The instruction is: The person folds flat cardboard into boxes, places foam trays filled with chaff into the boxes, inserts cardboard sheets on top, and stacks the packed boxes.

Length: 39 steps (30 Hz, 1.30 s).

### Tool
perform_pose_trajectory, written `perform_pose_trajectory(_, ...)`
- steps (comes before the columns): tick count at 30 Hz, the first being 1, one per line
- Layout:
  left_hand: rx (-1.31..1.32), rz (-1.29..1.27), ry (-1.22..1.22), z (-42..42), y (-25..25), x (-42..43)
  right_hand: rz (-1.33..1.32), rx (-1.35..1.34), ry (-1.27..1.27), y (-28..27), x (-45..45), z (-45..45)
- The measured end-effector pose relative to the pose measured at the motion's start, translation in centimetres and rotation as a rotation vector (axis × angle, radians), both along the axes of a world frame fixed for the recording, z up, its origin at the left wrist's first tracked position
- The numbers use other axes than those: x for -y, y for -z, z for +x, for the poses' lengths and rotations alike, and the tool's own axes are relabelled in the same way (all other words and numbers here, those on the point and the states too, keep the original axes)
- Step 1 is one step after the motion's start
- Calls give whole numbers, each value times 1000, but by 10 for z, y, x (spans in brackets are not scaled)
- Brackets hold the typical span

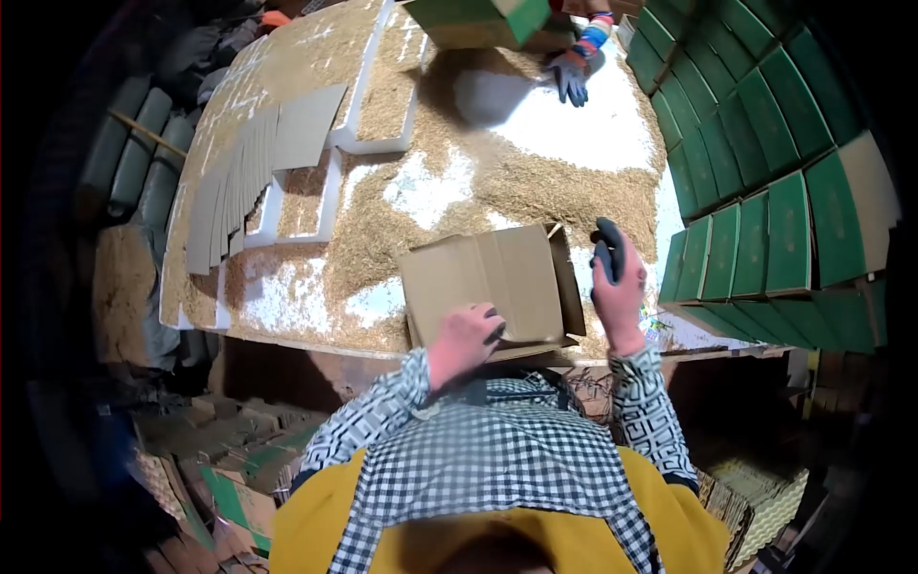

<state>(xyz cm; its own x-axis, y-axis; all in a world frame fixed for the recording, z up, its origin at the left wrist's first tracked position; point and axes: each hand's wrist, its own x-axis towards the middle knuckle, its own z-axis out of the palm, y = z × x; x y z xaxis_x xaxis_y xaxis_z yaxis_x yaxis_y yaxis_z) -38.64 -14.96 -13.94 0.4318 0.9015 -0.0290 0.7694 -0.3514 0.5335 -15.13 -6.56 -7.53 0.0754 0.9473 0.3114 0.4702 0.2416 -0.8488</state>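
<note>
A plain brown cardboard box (483, 273) lies in front of me near the table's front edge, with flaps standing out at its right end. My left hand (464, 340), in a pink glove with dark fingertips, presses on the near part of the box with its fingers bent. Just right of the flaps, my right hand (620, 287) is raised in a matching glove. Its fingers are slightly bent, the thumb stands apart, and nothing shows between them. The inside of the box is hidden from me.
Loose brown grain-like material (564, 196) covers much of the white table. Grey card sheets (229, 182) fan out beside white foam dividers (368, 143) at left. Green boxes (746, 134) are stacked at right. Across the table, another person's gloved hand (571, 78) is near a green box (469, 24).
</note>
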Motion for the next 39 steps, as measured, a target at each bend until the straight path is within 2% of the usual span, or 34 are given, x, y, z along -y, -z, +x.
perform_pose_trajectory(2,61,-148,62,-4,42,-8,-216,238,-282,-6,6,-10)
perform_pose_trajectory(3,47,-246,118,-6,45,-13,-133,454,-447,14,7,-25)
perform_pose_trajectory(4,34,-337,172,-9,46,-24,-285,845,-648,37,3,-44)
perform_pose_trajectory(5,21,-430,227,-10,45,-29,-75,1046,-628,67,8,-46)
perform_pose_trajectory(6,128,-434,185,-17,27,-26,139,1237,-600,86,14,-43)
perform_pose_trajectory(8,335,-431,107,-51,-39,-22,-297,854,-808,87,-2,-19)
perform_pose_trajectory(9,471,-370,-137,-76,-54,-17,-384,583,-723,38,1,-12)
perform_pose_trajectory(10,605,-306,-376,-105,-62,-11,-543,-7,-629,2,3,-5)
perform_pose_trajectory(12,445,26,-687,-156,-40,-6,-424,-413,-317,0,2,32)
perform_pose_trajectory(13,302,-180,-643,-164,-17,-3,-302,9,-265,42,0,37)
perform_pose_trajectory(14,158,-370,-580,-160,13,-1,-566,101,-379,59,3,18)
perform_pose_trajectory(15,270,-451,-533,-142,64,2,-789,148,-532,101,14,0)
perform_pose_trajectory(16,374,-534,-462,-117,104,3,-550,678,-805,102,14,-22)
perform_pose_trajectory(17,308,-414,-594,-85,105,2,-472,606,-769,110,11,-24)
perform_pose_trajectory(18,251,-290,-723,-61,92,-1,-294,445,-584,105,4,-31)
perform_pose_trajectory(19,348,-329,-731,-55,64,-7,-405,402,-447,59,-9,-28)
perform_pose_trajectory(20,437,-381,-755,-52,43,-8,-383,376,-234,47,-9,-18)
perform_pose_trajectory(22,656,-402,-659,-64,50,-8,-495,45,-344,155,-1,-4)
perform_pose_trajectory(23,717,-348,-658,-68,63,-8,-576,44,-305,141,7,-16)
perform_pose_trajectory(24,742,-315,-614,-78,86,-9,-534,-118,-342,121,8,-16)
perform_pose_trajectory(25,778,-318,-598,-84,97,-13,-587,-503,-309,82,18,-18)
perform_pose_trajectory(27,882,-399,-599,-88,91,-8,-559,-804,-74,80,31,-13)
perform_pose_trajectory(28,844,-312,-555,-92,102,-9,-610,-681,-108,102,27,-11)
perform_pose_trajectory(30,840,-332,-560,-95,105,-12,-699,-422,-167,140,23,-20)
perform_pose_trajectory(31,867,-295,-586,-90,103,-14,-591,-509,-219,130,18,-24)
perform_pose_trajectory(32,865,-261,-603,-84,91,-21,-557,-632,-236,96,15,-21)
perform_pose_trajectory(33,934,-250,-585,-77,72,-37,-524,-755,-256,59,13,-18)
perform_pose_trajectory(34,994,-254,-568,-71,51,-54,-474,-874,-381,-5,15,3)
perform_pose_trajectory(35,1048,-219,-406,-74,34,-74,-142,-580,-233,-38,2,21)
perform_pose_trajectory(36,1098,-191,-238,-74,3,-101,-28,-475,-182,-116,12,50)
perform_pose_trajectory(37,1121,-141,-131,-64,-29,-132,86,-483,-170,-178,20,83)
perform_pose_trajectory(38,1122,-64,-24,-30,-83,-157,261,-635,-287,-232,24,116)
perform_pose_trajectory(39,1129,11,104,14,-138,-181,437,-373,-98,-283,29,154)
